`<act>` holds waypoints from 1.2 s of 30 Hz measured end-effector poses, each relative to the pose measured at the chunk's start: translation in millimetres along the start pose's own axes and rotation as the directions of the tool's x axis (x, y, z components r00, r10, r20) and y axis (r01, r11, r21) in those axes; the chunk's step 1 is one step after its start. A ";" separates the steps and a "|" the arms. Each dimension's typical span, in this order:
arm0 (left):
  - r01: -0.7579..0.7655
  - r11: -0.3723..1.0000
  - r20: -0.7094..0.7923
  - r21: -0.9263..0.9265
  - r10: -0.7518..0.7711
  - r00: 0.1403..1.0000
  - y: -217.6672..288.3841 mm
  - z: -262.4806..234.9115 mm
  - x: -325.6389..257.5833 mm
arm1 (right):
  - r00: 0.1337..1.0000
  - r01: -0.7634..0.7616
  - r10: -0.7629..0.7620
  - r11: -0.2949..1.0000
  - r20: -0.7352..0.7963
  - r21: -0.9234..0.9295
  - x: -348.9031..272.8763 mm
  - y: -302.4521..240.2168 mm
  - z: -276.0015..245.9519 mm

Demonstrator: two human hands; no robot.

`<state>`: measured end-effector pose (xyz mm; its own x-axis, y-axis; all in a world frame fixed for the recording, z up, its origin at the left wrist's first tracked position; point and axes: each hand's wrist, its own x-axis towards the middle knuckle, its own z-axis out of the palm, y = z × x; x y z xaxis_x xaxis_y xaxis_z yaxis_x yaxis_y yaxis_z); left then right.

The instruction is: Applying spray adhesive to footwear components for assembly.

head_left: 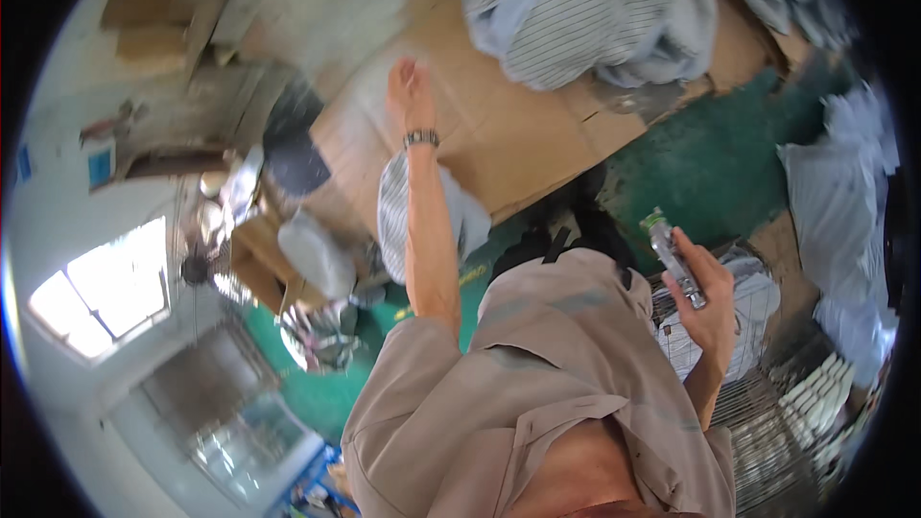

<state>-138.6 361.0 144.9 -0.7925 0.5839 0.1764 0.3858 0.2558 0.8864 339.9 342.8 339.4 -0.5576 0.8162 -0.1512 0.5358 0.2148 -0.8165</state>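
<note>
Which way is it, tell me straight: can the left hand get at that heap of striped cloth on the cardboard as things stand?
Probably yes. The left hand is stretched out, open and empty, over the cardboard, and nothing lies between it and the striped cloth heap. A gap remains, so it may take a further lean.

Slim silvery tool [675, 261] with green tip, tilted upright in the right hand [708, 297] (fingers wrapped round it), above a wire basket [758, 403].

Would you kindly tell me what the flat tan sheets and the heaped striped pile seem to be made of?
The flat tan sheets look like matte corrugated cardboard: creases and torn edges show. The heaped striped pile looks like soft woven cloth, folding and draping loosely.
</note>
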 end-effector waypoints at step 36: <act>0.733 0.470 0.310 -0.491 -0.692 0.652 -79.5 -200.2 -120.4 | 0.966 0.102 -0.060 0.982 0.250 -0.158 11.1 -62.1 113.1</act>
<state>-168.5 116.1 138.9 -0.6373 0.4421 -0.6312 -0.6315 0.1700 0.7565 228.7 277.9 325.4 -0.7297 0.6417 -0.2361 0.5696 0.3794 -0.7291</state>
